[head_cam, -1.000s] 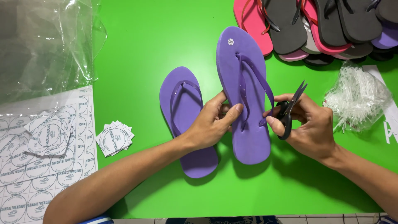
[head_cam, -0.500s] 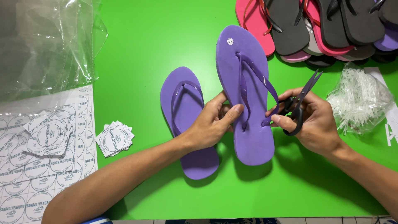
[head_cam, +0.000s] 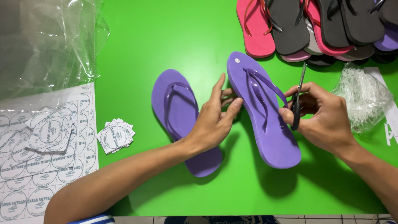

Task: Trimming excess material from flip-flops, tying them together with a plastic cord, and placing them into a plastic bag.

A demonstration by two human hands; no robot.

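Scissors (head_cam: 297,99) blades mostly hidden behind right hand (head_cam: 321,118), which is clamped on the handles. Left hand (head_cam: 215,120) fingers spread, steadying tilted purple flip-flop (head_cam: 265,112) mid-table; long axis runs upper-left to lower-right, toe up-left.

Both forearms reach in from the desk's near edge. The left hand (head_cam: 213,120) is open, fingers straight, thumb out to the right. The right hand (head_cam: 321,114) is curled closed, knuckles up, wrist bent toward the right edge.
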